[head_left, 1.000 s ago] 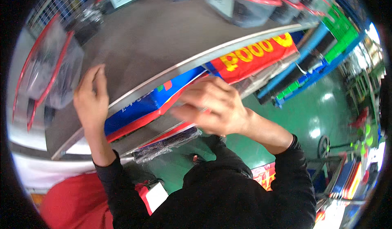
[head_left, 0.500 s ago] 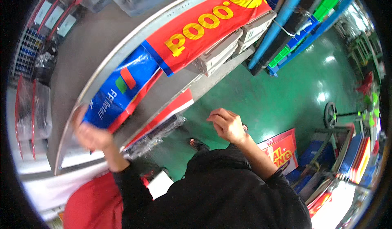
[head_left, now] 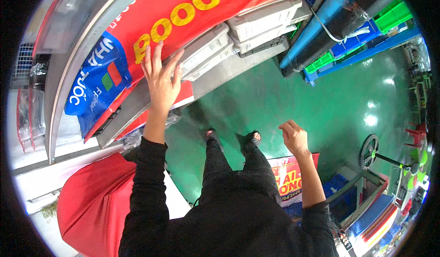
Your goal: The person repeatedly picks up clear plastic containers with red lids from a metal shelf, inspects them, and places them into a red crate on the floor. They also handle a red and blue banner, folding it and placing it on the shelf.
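A long red banner [head_left: 183, 25] with yellow lettering and a blue end panel [head_left: 98, 69] hangs along the curved metal edge at the upper left. Over its lower border reaches my left hand [head_left: 161, 85], open, fingers spread, the fingertips against or just above the red cloth; contact cannot be made out for certain. My right hand [head_left: 294, 140] is in the air above the green floor, away from the banner. Its fingers are curled together, and whatever lies inside them, if anything, is hidden.
Stacked pale grey bins [head_left: 261, 23] stand beside the banner. Blue and black rolls [head_left: 321, 28] lean at the upper right, near green crates [head_left: 396, 16]. Lower down are a red cloth cover [head_left: 96, 202], a printed red sign [head_left: 288, 179] and a black wheel [head_left: 369, 150].
My left hand has moved right and up along the banner, its fingers now spread. My right hand has moved to the right. The view has shifted, bringing the banner nearer.
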A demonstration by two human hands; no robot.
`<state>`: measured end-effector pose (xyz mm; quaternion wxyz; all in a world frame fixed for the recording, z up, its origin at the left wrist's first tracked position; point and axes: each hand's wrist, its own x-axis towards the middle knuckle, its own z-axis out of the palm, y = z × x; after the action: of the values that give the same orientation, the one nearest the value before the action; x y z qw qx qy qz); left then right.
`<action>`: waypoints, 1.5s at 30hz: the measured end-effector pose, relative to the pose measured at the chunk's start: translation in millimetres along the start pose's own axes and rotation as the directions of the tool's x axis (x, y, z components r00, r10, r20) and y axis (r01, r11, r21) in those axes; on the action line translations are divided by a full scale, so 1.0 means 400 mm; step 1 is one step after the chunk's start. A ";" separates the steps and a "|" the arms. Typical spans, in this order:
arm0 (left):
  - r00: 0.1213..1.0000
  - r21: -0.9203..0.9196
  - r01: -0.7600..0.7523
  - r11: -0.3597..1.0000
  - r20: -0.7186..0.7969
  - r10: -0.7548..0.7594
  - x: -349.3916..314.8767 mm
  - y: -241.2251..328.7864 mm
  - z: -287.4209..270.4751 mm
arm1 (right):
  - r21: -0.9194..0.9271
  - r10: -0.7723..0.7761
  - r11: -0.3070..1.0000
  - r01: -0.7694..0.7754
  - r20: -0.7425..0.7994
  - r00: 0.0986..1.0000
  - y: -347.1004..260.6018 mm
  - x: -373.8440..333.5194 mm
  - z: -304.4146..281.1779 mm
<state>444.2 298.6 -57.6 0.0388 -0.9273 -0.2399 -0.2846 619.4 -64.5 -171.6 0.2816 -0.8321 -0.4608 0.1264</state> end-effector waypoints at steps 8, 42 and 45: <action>0.982 0.242 -0.099 0.965 0.178 0.056 0.064 0.008 0.059 | -0.036 0.435 0.896 -0.443 0.276 0.857 0.212 -0.162 0.200; 0.887 0.103 -0.043 0.994 0.462 -0.009 0.137 -0.060 0.013 | 0.199 0.593 0.604 -0.772 0.535 0.602 0.408 -0.559 0.454; 0.877 0.028 -0.096 0.995 0.476 0.071 0.136 -0.077 0.015 | 0.186 0.575 0.640 -0.745 0.528 0.625 0.455 -0.603 0.498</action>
<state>472.2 350.1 -34.7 0.0148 -0.9769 -0.2090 -0.0409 521.3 -272.1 -451.2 0.2652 -0.8218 -0.1289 0.4876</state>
